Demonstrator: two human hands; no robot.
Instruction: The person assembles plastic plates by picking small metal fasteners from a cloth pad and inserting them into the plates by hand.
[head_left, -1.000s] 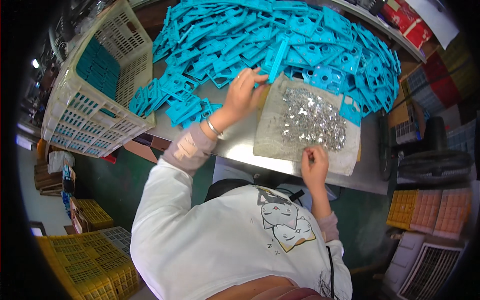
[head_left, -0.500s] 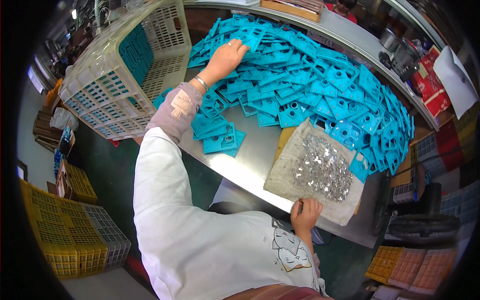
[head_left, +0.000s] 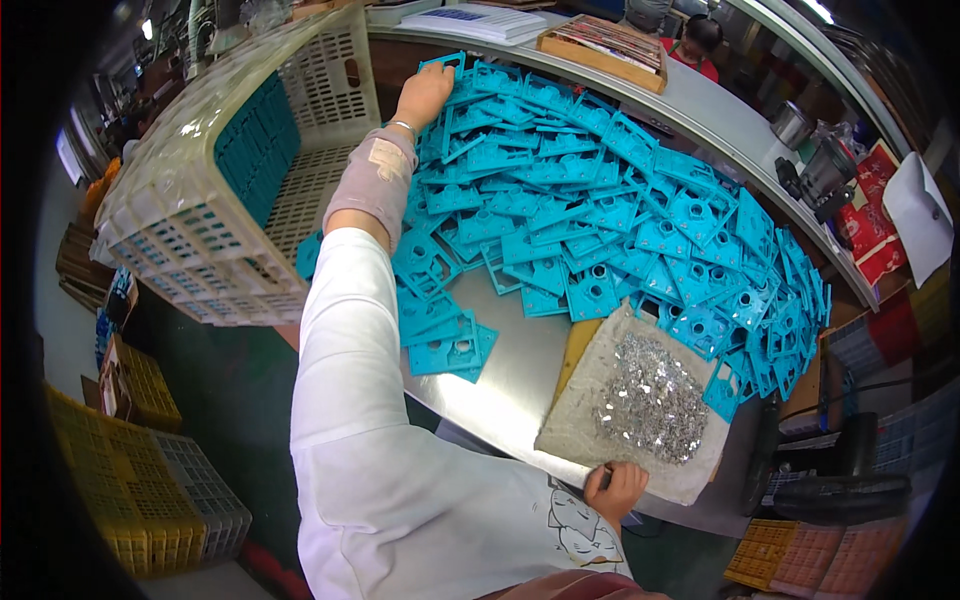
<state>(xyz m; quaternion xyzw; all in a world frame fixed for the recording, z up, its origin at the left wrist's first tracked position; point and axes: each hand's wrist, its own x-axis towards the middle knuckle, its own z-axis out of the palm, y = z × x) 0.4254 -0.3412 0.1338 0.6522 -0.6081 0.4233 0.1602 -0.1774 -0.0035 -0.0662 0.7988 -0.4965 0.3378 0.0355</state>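
Plates [head_left: 610,215]: are lying on the table [head_left: 515,375]
Cloth [head_left: 580,425]: is lying before them, bearing metal bits [head_left: 655,400]
Crate [head_left: 190,240]: is sitting left of them

A nearly straight left arm [head_left: 345,345] carried the left hand [head_left: 425,93] far ahead of the torso [head_left: 470,520]; the right hand [head_left: 617,489] curled loosely, just ahead of the torso's right side.

Yellow crates [head_left: 125,505] at lower left, wooden box [head_left: 600,66] beside white papers [head_left: 470,24] on a shelf [head_left: 712,100], metal cup [head_left: 790,124] farther right
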